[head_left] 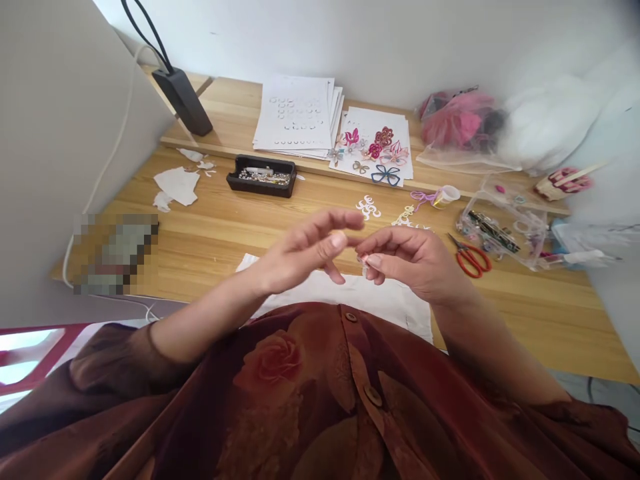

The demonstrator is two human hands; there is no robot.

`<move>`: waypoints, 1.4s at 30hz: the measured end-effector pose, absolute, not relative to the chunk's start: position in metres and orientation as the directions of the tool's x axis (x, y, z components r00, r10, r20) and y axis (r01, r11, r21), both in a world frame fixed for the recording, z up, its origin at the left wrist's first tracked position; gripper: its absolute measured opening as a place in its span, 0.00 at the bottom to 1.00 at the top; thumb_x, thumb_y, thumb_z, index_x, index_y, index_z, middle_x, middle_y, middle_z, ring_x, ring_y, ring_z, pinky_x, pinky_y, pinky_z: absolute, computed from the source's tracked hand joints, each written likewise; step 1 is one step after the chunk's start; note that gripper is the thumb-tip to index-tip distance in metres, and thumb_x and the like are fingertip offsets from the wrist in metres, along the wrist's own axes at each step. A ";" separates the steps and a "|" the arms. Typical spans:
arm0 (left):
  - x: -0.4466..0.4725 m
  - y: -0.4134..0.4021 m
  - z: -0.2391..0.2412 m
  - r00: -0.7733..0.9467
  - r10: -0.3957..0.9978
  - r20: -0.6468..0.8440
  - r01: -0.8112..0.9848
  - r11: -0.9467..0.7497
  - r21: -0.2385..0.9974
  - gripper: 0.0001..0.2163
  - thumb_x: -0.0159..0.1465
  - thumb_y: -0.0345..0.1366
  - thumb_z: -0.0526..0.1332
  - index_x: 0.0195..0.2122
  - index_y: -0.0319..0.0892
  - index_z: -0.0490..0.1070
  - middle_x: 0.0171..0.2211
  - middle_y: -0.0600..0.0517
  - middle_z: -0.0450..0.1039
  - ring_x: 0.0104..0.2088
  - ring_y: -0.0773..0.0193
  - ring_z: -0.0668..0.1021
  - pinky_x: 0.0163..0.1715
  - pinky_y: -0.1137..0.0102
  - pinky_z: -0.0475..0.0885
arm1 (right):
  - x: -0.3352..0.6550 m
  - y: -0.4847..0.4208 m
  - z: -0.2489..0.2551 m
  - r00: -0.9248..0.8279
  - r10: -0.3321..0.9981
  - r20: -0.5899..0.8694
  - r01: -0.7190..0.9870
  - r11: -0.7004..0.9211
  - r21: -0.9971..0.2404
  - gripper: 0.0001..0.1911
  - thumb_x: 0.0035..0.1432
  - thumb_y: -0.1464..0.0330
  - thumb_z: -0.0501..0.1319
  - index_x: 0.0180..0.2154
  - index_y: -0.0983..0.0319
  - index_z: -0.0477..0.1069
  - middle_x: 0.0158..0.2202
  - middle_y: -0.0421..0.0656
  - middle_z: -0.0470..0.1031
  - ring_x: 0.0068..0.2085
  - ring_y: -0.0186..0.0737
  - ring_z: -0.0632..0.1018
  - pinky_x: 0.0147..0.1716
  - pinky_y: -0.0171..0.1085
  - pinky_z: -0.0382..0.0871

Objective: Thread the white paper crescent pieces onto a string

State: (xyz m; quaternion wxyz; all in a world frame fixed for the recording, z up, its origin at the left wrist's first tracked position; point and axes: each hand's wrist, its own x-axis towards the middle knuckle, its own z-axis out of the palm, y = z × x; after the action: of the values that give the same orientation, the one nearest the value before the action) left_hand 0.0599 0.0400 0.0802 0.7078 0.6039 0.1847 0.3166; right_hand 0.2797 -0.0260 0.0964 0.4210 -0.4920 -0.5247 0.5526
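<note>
Right hand pinches small pinkish-red piece | left hand, fingers parted, nearby | light, steady pinch suits

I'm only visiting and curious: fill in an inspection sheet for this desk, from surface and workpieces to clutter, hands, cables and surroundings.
Surface: light wood-grained desk; flat white sheet at its near edge, cloth or paper unclear.
Job's things: small pinkish piece, details too small to tell; white crescent-shaped cutouts loose beyond the hands.
Clutter: open black rectangular box of small pieces; torn white scraps; orange-handled metal hand tool at right.
Hands: bare left hand half-open, nothing seen in it; bare right hand pinches the piece.
Cables: thin white cord along the left side.
Surroundings: plain pale wall behind.
</note>
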 end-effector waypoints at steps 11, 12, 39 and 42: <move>0.069 0.032 0.061 0.553 0.823 0.131 -0.033 -0.135 0.990 0.11 0.63 0.43 0.72 0.33 0.39 0.79 0.29 0.51 0.75 0.29 0.67 0.72 0.30 0.70 0.64 | 0.277 -0.030 0.082 -0.082 0.996 0.025 0.102 0.033 -0.994 0.06 0.59 0.67 0.72 0.38 0.61 0.81 0.27 0.39 0.81 0.27 0.31 0.79 0.27 0.31 0.76; 0.069 0.032 0.061 0.564 0.818 0.116 -0.054 -0.103 0.993 0.12 0.62 0.43 0.72 0.33 0.39 0.79 0.29 0.51 0.75 0.30 0.67 0.72 0.31 0.70 0.65 | 0.277 -0.030 0.081 -0.088 0.996 0.033 0.127 0.044 -0.991 0.07 0.59 0.66 0.73 0.39 0.61 0.81 0.28 0.39 0.81 0.27 0.31 0.79 0.28 0.31 0.76; 0.066 0.032 0.060 0.557 0.831 -0.001 -0.071 0.048 0.996 0.18 0.60 0.53 0.73 0.42 0.43 0.84 0.28 0.52 0.73 0.26 0.68 0.65 0.27 0.69 0.60 | 0.271 -0.042 0.072 0.046 0.940 0.339 0.459 0.282 -0.842 0.07 0.62 0.65 0.72 0.41 0.57 0.79 0.37 0.42 0.86 0.35 0.40 0.85 0.38 0.41 0.83; 0.067 0.030 0.062 0.521 0.850 0.074 -0.016 -0.078 0.997 0.14 0.57 0.47 0.76 0.38 0.43 0.85 0.24 0.55 0.68 0.25 0.68 0.63 0.26 0.69 0.58 | 0.270 -0.043 0.073 0.056 0.943 0.328 0.441 0.271 -0.855 0.07 0.61 0.65 0.73 0.41 0.57 0.79 0.38 0.43 0.86 0.35 0.40 0.84 0.37 0.41 0.82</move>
State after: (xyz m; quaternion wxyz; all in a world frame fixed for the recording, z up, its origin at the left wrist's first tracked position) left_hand 0.0673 0.0304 0.0619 0.5951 0.6375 0.3272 0.3638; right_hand 0.2699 -0.0425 0.0734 0.4812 -0.5445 -0.6356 0.2608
